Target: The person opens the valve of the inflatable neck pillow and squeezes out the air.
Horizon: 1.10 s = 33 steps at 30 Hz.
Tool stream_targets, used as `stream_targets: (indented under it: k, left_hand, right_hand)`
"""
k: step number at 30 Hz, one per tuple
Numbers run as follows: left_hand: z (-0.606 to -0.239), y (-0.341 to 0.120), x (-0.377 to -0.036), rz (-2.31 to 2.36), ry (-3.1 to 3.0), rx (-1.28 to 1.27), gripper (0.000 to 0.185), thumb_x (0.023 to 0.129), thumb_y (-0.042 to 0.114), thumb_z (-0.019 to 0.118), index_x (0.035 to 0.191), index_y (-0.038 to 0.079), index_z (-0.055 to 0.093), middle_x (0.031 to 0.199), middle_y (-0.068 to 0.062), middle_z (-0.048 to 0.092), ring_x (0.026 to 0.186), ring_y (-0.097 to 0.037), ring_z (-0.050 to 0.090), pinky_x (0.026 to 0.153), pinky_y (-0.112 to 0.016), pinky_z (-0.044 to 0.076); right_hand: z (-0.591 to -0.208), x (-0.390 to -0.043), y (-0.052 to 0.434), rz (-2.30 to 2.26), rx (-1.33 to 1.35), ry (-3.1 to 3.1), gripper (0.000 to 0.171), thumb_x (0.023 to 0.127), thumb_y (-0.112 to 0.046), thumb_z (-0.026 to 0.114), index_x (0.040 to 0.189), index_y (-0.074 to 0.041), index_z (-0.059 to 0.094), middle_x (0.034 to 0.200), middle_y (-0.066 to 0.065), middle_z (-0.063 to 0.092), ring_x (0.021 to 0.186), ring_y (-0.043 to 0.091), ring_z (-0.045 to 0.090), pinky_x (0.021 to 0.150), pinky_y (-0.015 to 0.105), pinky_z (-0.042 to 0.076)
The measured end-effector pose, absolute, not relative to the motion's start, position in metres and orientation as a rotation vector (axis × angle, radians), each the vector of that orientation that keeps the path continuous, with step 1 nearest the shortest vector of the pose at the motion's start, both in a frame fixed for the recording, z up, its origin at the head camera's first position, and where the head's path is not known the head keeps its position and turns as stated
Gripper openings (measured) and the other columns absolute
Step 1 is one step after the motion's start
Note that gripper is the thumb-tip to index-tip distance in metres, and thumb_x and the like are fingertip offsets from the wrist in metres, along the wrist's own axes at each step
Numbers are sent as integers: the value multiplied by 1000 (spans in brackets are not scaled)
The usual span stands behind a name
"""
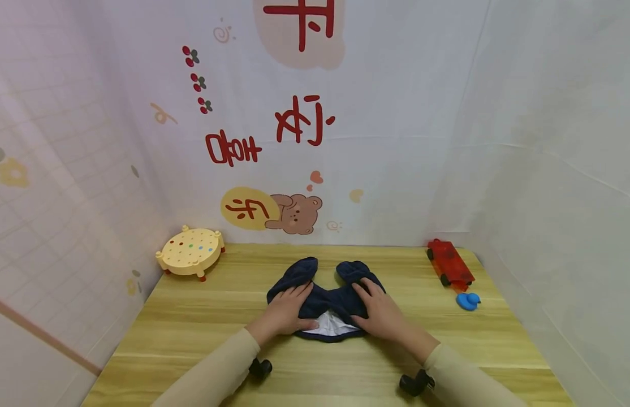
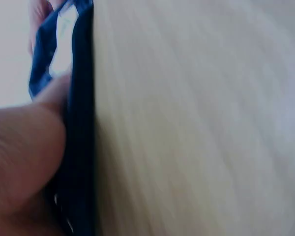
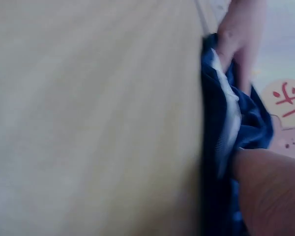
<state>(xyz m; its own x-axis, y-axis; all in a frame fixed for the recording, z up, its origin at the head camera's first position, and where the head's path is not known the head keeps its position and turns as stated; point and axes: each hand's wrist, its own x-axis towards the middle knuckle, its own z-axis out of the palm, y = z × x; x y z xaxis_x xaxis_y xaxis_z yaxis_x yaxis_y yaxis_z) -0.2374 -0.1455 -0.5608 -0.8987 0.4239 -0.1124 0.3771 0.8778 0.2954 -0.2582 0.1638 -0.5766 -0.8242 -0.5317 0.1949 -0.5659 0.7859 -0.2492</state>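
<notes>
A navy U-shaped neck pillow (image 1: 340, 298) lies on the wooden table, its two rounded ends pointing to the back. Along its near edge a slit gapes, with white inside (image 1: 329, 324). My left hand (image 1: 286, 312) grips the pillow's left side, fingers over the top and thumb at the slit. On the other side my right hand (image 1: 383, 315) holds the fabric the same way, its thumb by the slit's right end. Up close, the right wrist view shows the slit's white edge (image 3: 229, 118); the left wrist view shows the navy near rim (image 2: 82, 123).
A cream round toy stool (image 1: 191, 249) with coloured dots stands at the back left. At the back right are a red toy car (image 1: 449, 263) and a blue toy duck (image 1: 468, 301). Black wrist devices (image 1: 415, 383) show under the sleeves. Printed cloth walls surround the table.
</notes>
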Motion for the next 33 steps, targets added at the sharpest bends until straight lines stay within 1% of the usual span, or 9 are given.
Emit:
stream_targets:
  k: [3, 6, 9, 12, 14, 20, 24, 28, 33]
  left_hand:
    - [-561, -150, -241, 483, 2804, 643, 106, 98, 64, 77, 177, 14, 27, 182, -10, 24, 165, -41, 28, 128, -68, 28]
    - [-561, -151, -241, 564, 2844, 661, 97, 95, 60, 83, 170, 13, 44, 175, -12, 40, 159, -40, 39, 126, -65, 35]
    - [-558, -152, -239, 678, 2997, 644, 70, 90, 52, 91, 144, 12, 70, 146, -8, 64, 138, -34, 60, 114, -57, 50]
    - [-554, -154, -242, 739, 3185, 621, 54, 87, 46, 96, 124, 12, 74, 122, -4, 66, 117, -28, 65, 101, -51, 57]
    - [-555, -156, -246, 718, 3268, 602, 63, 84, 45, 99, 128, 10, 70, 124, -7, 64, 118, -29, 63, 102, -51, 56]
    - [-569, -161, -257, 559, 3309, 512, 119, 73, 56, 103, 160, 2, 44, 156, -22, 49, 144, -41, 48, 122, -58, 41]
    - [-571, -162, -263, 570, 3337, 525, 135, 67, 59, 105, 166, 1, 35, 159, -22, 45, 145, -40, 48, 122, -56, 43]
    - [-569, -165, -266, 649, 3232, 596, 124, 73, 53, 104, 165, 1, 40, 160, -20, 50, 146, -38, 53, 120, -54, 46]
    - [-568, -172, -271, 682, 3043, 692, 97, 86, 49, 96, 160, 5, 52, 159, -14, 57, 144, -35, 58, 118, -54, 48]
  right_hand:
    - [-570, -262, 164, 400, 868, -2940, 89, 94, -48, 86, 165, -6, 51, 166, 26, 44, 151, 48, 47, 109, 70, 49]
    - [-565, -268, 164, 437, 873, -2894, 84, 92, -49, 89, 155, -2, 59, 153, 23, 56, 140, 44, 56, 109, 64, 51]
    - [-562, -273, 163, 516, 884, -2779, 77, 88, -44, 95, 144, -1, 64, 137, 18, 60, 128, 40, 60, 109, 59, 52]
    - [-561, -279, 164, 545, 900, -2695, 83, 84, -42, 100, 146, -3, 61, 140, 18, 57, 132, 39, 57, 114, 59, 48]
    - [-562, -283, 164, 539, 920, -2687, 90, 82, -44, 100, 151, -4, 58, 147, 19, 55, 138, 41, 54, 117, 60, 45]
    - [-566, -296, 163, 558, 1005, -2784, 106, 82, -50, 99, 164, -5, 47, 159, 23, 46, 148, 44, 47, 122, 62, 41]
    - [-568, -306, 162, 556, 1035, -2791, 107, 78, -51, 102, 158, -2, 51, 154, 21, 52, 144, 42, 51, 120, 60, 43]
    - [-564, -311, 161, 472, 1087, -2798, 101, 76, -56, 100, 149, -1, 57, 149, 17, 60, 142, 39, 55, 119, 60, 44]
    - [-560, -316, 159, 393, 1134, -2868, 103, 77, -63, 97, 152, -3, 59, 152, 17, 62, 145, 40, 55, 120, 63, 42]
